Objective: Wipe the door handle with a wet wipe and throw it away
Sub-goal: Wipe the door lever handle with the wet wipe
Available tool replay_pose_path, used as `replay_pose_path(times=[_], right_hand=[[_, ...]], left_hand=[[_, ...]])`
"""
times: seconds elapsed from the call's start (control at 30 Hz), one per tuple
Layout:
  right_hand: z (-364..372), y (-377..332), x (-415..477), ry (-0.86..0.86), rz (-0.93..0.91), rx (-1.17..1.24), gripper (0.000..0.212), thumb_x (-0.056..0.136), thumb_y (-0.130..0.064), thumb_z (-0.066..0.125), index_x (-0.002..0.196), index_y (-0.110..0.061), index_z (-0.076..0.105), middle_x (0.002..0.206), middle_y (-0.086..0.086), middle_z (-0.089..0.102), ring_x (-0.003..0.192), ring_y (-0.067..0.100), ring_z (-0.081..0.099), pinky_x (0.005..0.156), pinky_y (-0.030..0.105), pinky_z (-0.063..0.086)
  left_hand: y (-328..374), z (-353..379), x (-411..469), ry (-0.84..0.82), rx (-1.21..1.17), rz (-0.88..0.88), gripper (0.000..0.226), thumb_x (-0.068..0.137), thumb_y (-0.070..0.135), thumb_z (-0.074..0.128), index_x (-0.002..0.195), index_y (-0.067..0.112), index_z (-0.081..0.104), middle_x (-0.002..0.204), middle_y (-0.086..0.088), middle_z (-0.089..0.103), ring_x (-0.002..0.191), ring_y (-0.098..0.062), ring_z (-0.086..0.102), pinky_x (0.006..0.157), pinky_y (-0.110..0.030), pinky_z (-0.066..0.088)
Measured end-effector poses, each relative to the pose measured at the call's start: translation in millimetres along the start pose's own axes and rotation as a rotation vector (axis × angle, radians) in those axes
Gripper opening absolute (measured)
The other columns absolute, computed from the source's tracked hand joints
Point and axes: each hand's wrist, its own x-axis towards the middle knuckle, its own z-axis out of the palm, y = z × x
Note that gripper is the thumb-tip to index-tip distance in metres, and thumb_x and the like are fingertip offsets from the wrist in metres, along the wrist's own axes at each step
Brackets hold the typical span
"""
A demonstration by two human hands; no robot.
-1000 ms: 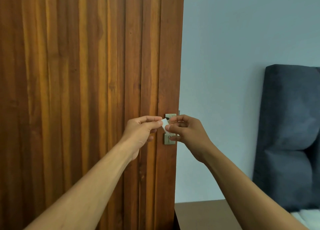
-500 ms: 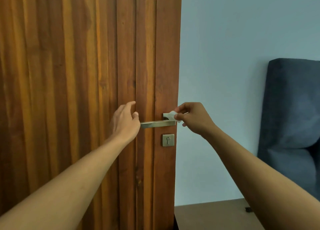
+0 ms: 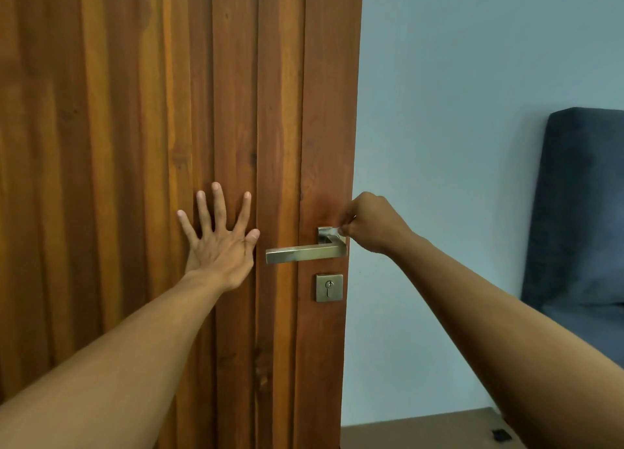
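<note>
Head view: left hand lies flat, fingers spread, on the door. At 3 o'clock, right hand pinches the wet wipe against the door handle.

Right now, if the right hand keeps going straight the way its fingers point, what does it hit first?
The right hand pinches the wet wipe and points left at the door handle. It would likely first meet the handle's base by the door edge; depth is unclear.

On the door, the left hand lies flat left of the handle; the right hand sits at its right end (the pivot), keyhole below.
</note>
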Motion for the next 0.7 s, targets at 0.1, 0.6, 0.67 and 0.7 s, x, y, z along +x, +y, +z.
replay_pose_path(times=[0.1,0.6,0.67,0.7], right_hand=[[3.4,-0.7,3.3,-0.063,-0.047,-0.049,0.014,0.087,-0.01,0.068,0.095,-0.006,0.079,0.09,0.009,0.075,0.078,0.023,0.069,0.076,0.039,0.061],[1.7,-5.3,6.5,-0.24,-0.189,-0.235,0.025,0.096,-0.012,0.058,0.115,-0.012,0.074,0.108,0.009,0.075,0.095,0.025,0.066,0.083,0.031,0.055],[2.4,-6.4,7.5,-0.256,-0.183,-0.231,0.026,0.095,-0.009,0.059,0.117,-0.011,0.073,0.11,0.009,0.074,0.097,0.024,0.066,0.087,0.032,0.056],[2.6,-6.2,7.8,-0.256,-0.177,-0.228,0.027,0.095,-0.008,0.059,0.117,-0.01,0.073,0.111,0.009,0.074,0.097,0.024,0.067,0.088,0.032,0.056]], left_hand=[[-0.5,-4.2,0.3,-0.043,-0.011,0.011,0.068,0.104,0.054,0.013,0.15,0.036,-0.035,0.142,-0.01,-0.059,0.137,-0.036,-0.049,0.107,-0.063,-0.029],[4.2,-12.5,-1.6,-0.139,-0.02,-0.018,0.069,0.103,0.056,0.01,0.148,0.035,-0.038,0.134,-0.009,-0.066,0.134,-0.036,-0.052,0.109,-0.066,-0.027],[4.3,-12.4,-2.3,-0.131,-0.011,-0.023,0.069,0.103,0.056,0.01,0.149,0.035,-0.038,0.135,-0.009,-0.065,0.134,-0.036,-0.051,0.112,-0.066,-0.025],[4.2,-12.5,-3.4,-0.11,-0.007,-0.024,0.069,0.103,0.056,0.011,0.15,0.036,-0.036,0.136,-0.009,-0.064,0.135,-0.035,-0.05,0.113,-0.065,-0.024]])
